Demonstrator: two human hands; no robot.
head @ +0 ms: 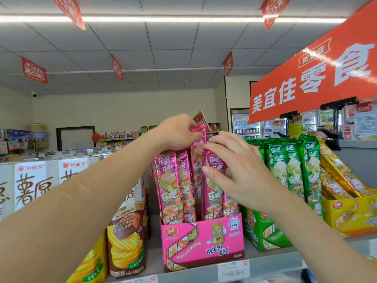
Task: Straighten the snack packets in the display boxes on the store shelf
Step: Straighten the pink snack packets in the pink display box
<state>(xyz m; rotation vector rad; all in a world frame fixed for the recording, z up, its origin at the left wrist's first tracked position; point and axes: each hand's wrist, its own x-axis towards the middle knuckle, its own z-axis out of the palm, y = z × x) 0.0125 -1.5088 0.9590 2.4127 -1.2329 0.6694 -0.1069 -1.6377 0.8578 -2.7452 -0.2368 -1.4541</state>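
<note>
A pink display box stands on the shelf at centre, holding several tall pink snack packets upright. My left hand pinches the crinkled top of one pink packet near the middle of the row. My right hand lies over the packets at the right of the box, fingers spread and touching their tops, thumb against a packet's front. A green display box with green packets stands just to the right.
A yellow box with gold packets leaning right sits at far right. Brown and yellow chip cartons and white cartons stand to the left. Price tags line the shelf edge. An orange sign hangs overhead.
</note>
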